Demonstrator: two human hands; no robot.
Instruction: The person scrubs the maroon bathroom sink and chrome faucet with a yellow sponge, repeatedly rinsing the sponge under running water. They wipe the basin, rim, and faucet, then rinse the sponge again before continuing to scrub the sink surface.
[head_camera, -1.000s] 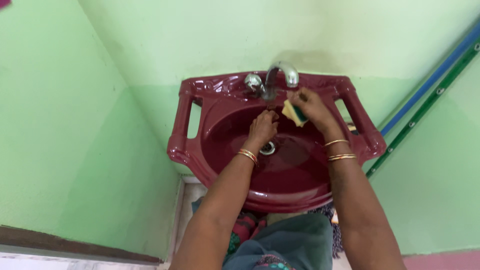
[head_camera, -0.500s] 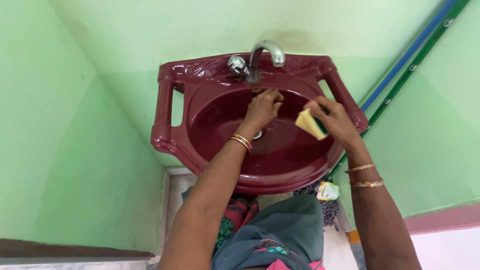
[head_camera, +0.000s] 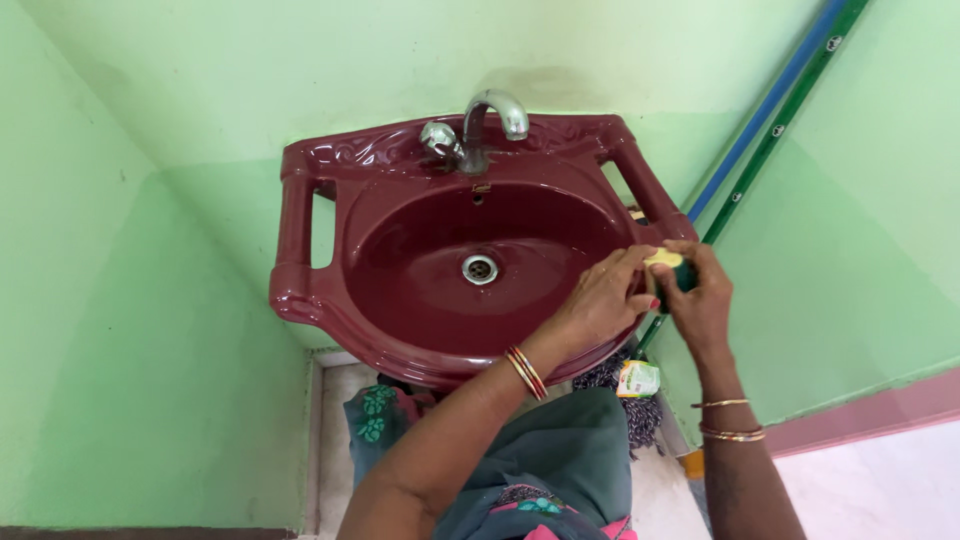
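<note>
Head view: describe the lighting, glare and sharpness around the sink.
Head view: soft, even light. Bright glare streaks lie on the sink rim and on the tap. A faint shadow sits on the wall behind the tap. The basin and drain are sharp. The left hand and right hand around the sponge are slightly soft. The wall edges lean outward, a wide-lens effect.

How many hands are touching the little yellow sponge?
2. The left hand and the right hand both grip the yellow and green sponge over the maroon sink's right rim.
</note>
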